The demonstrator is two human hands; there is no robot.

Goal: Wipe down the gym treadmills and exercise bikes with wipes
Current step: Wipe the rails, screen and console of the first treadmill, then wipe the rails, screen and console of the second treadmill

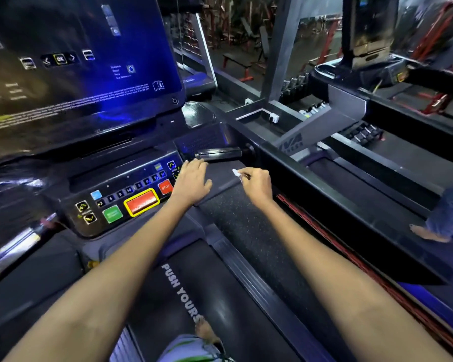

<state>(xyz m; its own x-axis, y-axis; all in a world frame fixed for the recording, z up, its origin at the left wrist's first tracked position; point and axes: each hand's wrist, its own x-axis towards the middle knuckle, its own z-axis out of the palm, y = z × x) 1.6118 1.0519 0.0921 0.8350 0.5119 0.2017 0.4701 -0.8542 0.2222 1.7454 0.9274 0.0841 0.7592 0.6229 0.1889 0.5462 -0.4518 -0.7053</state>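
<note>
Currently the left hand (192, 178) lies flat, fingers straight and spread, on the right edge of the treadmill console (120, 194), fingertips toward the short black grip (220, 153) at 12 o'clock. The right hand (256, 184) is curled, pinching a small white wipe (236, 173) that protrudes at its 10 o'clock, just above the speckled side handrail (246, 226).

Hazards, as judged from this position:

- Accidental key press. The STOP button (165, 187) sits just beside the left hand at 9 o'clock, with the red safety key (141, 202) and green start button (112, 214) further toward 8 o'clock. A sideways wiping stroke could actuate one while a bare foot (205, 330) stands on the belt (194, 296).
- Poor coverage. Only a small tip of the wipe shows; skin may contact the rail instead.
- Dropped wipe. A light pinch may release on the textured surface.
</note>
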